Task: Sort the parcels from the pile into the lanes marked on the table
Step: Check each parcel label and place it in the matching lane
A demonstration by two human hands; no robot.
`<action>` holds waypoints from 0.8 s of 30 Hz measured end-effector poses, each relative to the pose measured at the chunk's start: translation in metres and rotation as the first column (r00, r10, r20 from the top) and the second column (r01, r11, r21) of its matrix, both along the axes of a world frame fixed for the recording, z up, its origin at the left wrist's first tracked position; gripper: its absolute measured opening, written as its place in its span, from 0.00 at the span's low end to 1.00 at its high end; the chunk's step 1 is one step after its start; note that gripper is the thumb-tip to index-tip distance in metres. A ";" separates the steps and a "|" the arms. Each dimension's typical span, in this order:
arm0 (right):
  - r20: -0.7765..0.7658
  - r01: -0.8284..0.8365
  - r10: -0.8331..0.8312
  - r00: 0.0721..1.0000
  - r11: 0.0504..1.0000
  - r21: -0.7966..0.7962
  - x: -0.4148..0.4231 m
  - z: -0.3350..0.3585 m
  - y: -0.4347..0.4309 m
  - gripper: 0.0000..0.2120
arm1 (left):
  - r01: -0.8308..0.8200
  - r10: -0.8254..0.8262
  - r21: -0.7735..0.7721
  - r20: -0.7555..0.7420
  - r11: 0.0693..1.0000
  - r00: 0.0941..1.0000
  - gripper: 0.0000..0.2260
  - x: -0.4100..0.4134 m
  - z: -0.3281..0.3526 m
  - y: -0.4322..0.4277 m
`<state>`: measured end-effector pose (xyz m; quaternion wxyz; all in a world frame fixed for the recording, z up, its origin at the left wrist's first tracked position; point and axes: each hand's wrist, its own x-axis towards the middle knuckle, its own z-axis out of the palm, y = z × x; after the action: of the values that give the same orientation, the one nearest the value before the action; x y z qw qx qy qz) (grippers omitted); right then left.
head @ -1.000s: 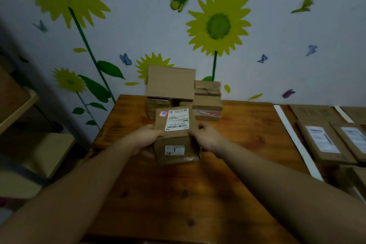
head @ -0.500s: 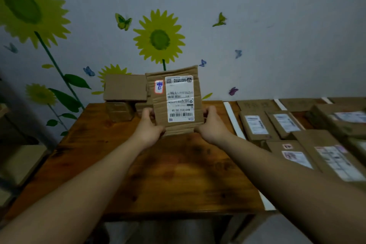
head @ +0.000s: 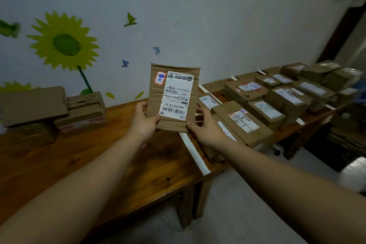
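Observation:
I hold a flat brown cardboard parcel (head: 154, 87) upright in front of me, its white shipping label and a small red-edged sticker facing me. My left hand (head: 143, 123) grips its lower left edge and my right hand (head: 206, 130) its lower right corner. The parcel hangs above the wooden table (head: 79, 156), near the white tape strip (head: 193, 151) that marks a lane edge. The remaining pile of brown parcels (head: 51, 109) sits at the far left against the wall. Several sorted parcels (head: 243, 121) lie in lanes to the right.
More white tape strips (head: 233, 78) divide the right part of the table into lanes full of labelled boxes (head: 287, 97). The table's front edge and legs (head: 190, 204) stand over a pale floor. A wall with sunflower stickers runs behind.
My view has swung to the right, bringing more of the sorted lanes into sight. Both hands carried the parcel rightward toward the tape strip, still raised with its label facing me.

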<state>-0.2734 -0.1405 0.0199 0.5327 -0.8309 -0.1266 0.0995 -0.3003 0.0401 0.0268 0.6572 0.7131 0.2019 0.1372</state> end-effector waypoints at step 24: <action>0.183 0.270 -0.238 0.954 0.946 -0.181 0.093 0.006 -0.365 0.37 | 0.421 -0.400 0.102 -0.178 0.901 0.899 0.18 0.107 0.000 -0.361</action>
<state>-0.1808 -0.5052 0.0262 0.4412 -0.8957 -0.0492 -0.0239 -0.1931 -0.3212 0.0268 0.6032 0.7916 0.0862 -0.0460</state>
